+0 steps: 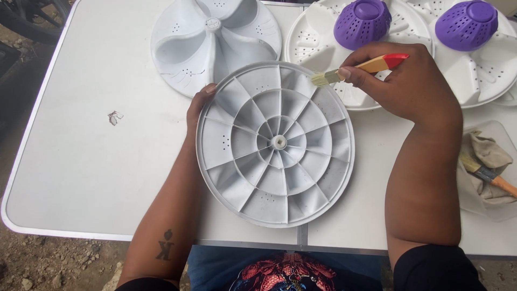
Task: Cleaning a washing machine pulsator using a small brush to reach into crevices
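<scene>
A round white plastic washer disc point(276, 143) faces me with its ribbed underside up, tilted over the near edge of the white table point(91, 156). My left hand point(198, 105) grips the disc's left rim from behind, thumb at the upper left edge. My right hand point(401, 81) is shut on a small paintbrush point(358, 69) with a red and yellow handle. Its pale bristles touch the disc's upper right rim.
Behind the disc lie three more white discs: one with curved vanes point(215, 40) and two carrying purple perforated caps point(363, 21) point(467, 22). At the right edge a clear tray point(484, 202) holds a rag and a second brush point(487, 173). Dirt ground lies beyond the table.
</scene>
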